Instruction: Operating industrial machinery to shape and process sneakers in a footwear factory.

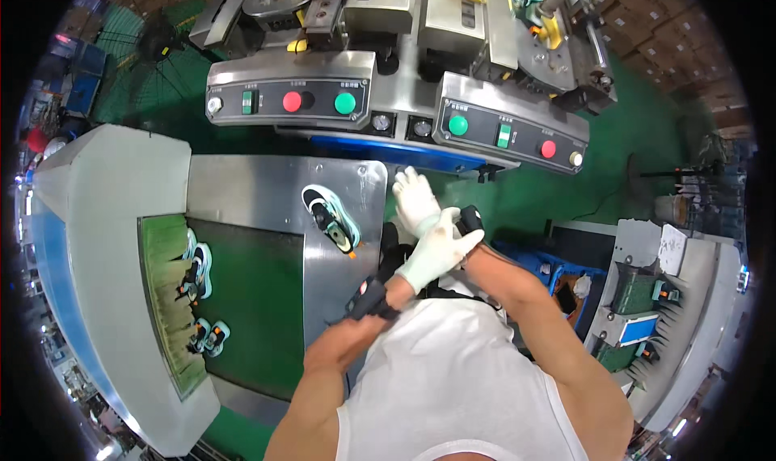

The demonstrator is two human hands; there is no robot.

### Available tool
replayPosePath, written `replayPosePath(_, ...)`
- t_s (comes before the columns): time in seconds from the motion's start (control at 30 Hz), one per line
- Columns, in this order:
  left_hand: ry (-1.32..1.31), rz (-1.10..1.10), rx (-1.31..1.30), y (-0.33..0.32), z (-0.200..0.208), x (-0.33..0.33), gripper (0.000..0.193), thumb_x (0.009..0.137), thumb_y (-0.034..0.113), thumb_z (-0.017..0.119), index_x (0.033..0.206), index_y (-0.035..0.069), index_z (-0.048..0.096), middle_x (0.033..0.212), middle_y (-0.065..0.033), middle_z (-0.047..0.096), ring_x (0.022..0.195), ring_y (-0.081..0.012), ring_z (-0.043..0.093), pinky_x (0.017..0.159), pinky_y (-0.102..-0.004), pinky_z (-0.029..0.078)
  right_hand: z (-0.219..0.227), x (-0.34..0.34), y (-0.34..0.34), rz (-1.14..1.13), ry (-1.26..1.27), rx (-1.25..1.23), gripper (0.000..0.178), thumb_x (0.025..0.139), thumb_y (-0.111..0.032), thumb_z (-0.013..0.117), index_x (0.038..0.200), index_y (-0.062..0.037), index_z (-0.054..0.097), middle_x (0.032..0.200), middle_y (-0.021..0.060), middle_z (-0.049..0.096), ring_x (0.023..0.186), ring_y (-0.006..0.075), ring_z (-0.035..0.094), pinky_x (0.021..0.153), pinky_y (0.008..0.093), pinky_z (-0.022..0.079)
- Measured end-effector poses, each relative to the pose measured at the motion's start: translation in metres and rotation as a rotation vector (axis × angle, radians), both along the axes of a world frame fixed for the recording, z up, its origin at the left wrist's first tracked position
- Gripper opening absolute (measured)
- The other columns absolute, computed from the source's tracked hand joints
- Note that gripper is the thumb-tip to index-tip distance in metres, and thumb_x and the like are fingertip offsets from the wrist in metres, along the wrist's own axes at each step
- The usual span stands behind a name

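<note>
Both my hands wear white work gloves and meet in front of my body. My right hand (415,199) stretches its fingers away from me, slightly apart, holding nothing. Across its wrist lies my left hand (434,256), its fingers closed on the cuff of the right glove. A black device is strapped to each wrist. To the left of my hands, a single black, white and light-blue sneaker (331,217) with an orange tab lies on the metal ledge (343,174), touched by neither hand.
On the left, more sneakers (214,337) sit on a green conveyor belt (259,299) by a bristle-curtained machine opening (174,299). Ahead stands a press with two button panels (288,89). Another curtained conveyor machine (683,324) and a blue crate (578,279) are at right.
</note>
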State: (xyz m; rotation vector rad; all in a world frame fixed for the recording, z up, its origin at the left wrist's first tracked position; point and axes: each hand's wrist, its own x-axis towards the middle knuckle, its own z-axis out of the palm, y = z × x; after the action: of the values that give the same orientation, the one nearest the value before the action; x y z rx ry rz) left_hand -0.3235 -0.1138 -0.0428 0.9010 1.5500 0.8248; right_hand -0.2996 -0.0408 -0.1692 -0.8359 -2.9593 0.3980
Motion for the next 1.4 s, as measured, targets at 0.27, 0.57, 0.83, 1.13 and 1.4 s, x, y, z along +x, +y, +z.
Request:
replayPosePath(0.27, -0.080, 0.235, -0.065, -0.055, -0.013, -0.005, 0.057, 0.093, 0.027, 0.062, 0.138, 0.000, 0.041, 0.089, -0.0116, 0.066, 0.074, -0.0175, 0.065, 0.070, -0.0317, 0.053, -0.022, 0.052, 0.033, 0.012, 0.046, -0.126, 0.041, 0.081, -0.021, 0.065, 0.115, 0.0019, 0.060, 0.131, 0.0211, 0.054, 0.128, 0.0373, 0.045, 0.106, 0.0429, 0.039)
replayPosePath(0.57, 0.399, 0.933, -0.369, -0.254, -0.164, -0.098, 0.048, 0.091, 0.030, 0.060, 0.128, -0.001, 0.052, 0.109, -0.0201, 0.067, 0.099, -0.0300, 0.066, 0.089, -0.0370, 0.052, -0.003, 0.014, -0.005, -0.214, 0.076, -0.896, 0.044, 0.092, -0.024, 0.061, 0.125, 0.0049, 0.056, 0.119, 0.0207, 0.064, 0.111, 0.0260, 0.062, 0.096, 0.0343, 0.047)
replayPosePath(0.83, 1.224, 1.043, -0.309, -0.361, -0.195, -0.320, 0.037, 0.086, 0.016, 0.059, 0.121, 0.004, 0.057, 0.122, -0.0177, 0.055, 0.118, -0.0404, 0.046, 0.102, -0.0504, 0.038, -0.002, -0.015, -0.053, -0.364, 0.082, -1.072, 0.035, 0.093, -0.013, 0.062, 0.121, 0.0082, 0.057, 0.114, 0.0147, 0.066, 0.105, 0.0208, 0.062, 0.095, 0.0311, 0.047)
replayPosePath(1.13, 1.205, 0.569, -0.634, -0.412, -0.171, -0.504, 0.052, 0.066, 0.022, 0.080, 0.113, 0.009, 0.062, 0.103, -0.0158, 0.062, 0.096, -0.0380, 0.062, 0.083, -0.0453, 0.052, 0.006, -0.102, -0.093, -0.338, 0.015, -1.168, 0.080, 0.085, -0.009, 0.069, 0.148, 0.0059, 0.021, 0.143, 0.0200, 0.040, 0.127, 0.0263, 0.047, 0.106, 0.0362, 0.038)
replayPosePath(1.4, 0.919, 0.465, -0.816, -0.379, -0.158, -0.400, 0.051, 0.067, 0.039, 0.081, 0.102, 0.005, 0.065, 0.101, -0.0158, 0.060, 0.091, -0.0326, 0.064, 0.076, -0.0424, 0.054, -0.056, -0.136, -0.081, -0.015, 0.037, -0.570, 0.071, 0.079, -0.006, 0.072, 0.139, 0.0078, 0.035, 0.133, 0.0236, 0.048, 0.127, 0.0318, 0.046, 0.109, 0.0367, 0.034)
